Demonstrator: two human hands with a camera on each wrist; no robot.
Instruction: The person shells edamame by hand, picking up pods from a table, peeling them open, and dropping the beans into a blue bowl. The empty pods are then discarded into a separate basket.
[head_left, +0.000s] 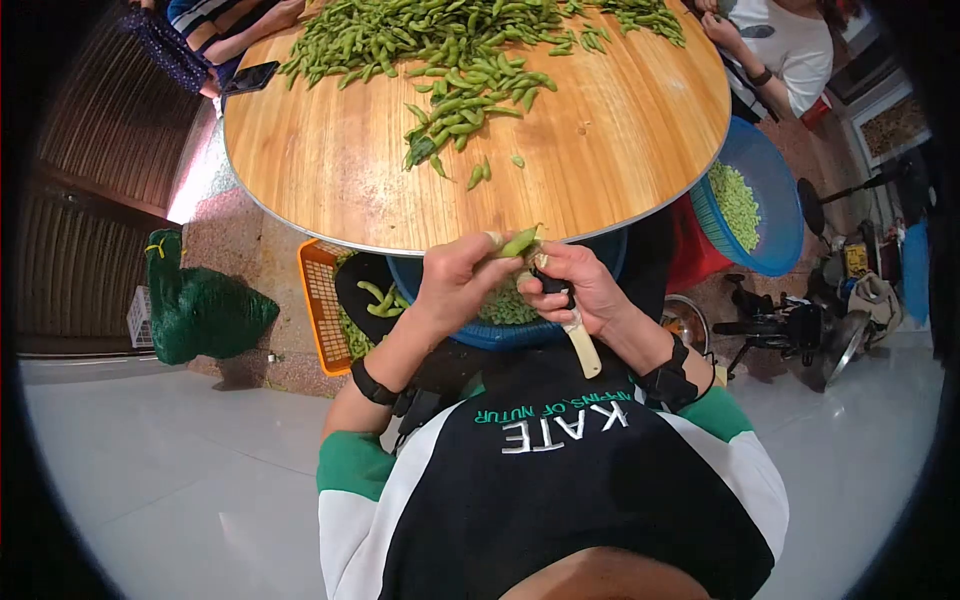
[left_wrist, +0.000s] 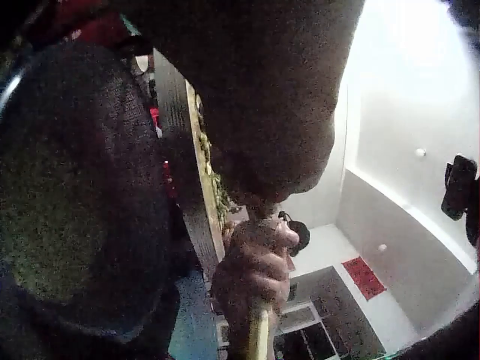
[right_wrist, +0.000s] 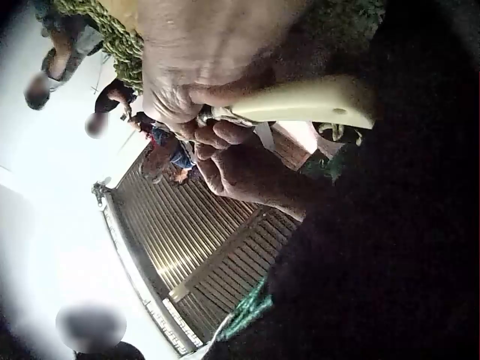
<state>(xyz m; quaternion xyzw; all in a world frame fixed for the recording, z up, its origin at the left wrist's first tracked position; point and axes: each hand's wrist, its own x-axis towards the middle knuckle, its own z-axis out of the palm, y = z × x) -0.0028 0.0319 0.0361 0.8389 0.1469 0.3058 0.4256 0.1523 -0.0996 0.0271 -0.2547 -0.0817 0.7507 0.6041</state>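
Observation:
Over the near edge of the round wooden table (head_left: 330, 180), my left hand (head_left: 455, 285) pinches a green soybean pod (head_left: 520, 242) between thumb and fingers. My right hand (head_left: 595, 290) meets it there, its fingers curled round a cream-handled knife (head_left: 584, 352). The handle points back toward my body; the working end is hidden among the fingers. In the right wrist view the knife handle (right_wrist: 315, 103) shows a hole at its end, with both hands close together. Directly below the hands is a blue basin (head_left: 490, 336) holding shelled green beans.
A large heap of soybean pods (head_left: 440, 40) covers the table's far side, with loose pods nearer. An orange basket (head_left: 318, 300) stands left, a blue tub (head_left: 775, 200) of shelled beans right. A phone (head_left: 250, 78) lies at the table's left edge. Other people sit across.

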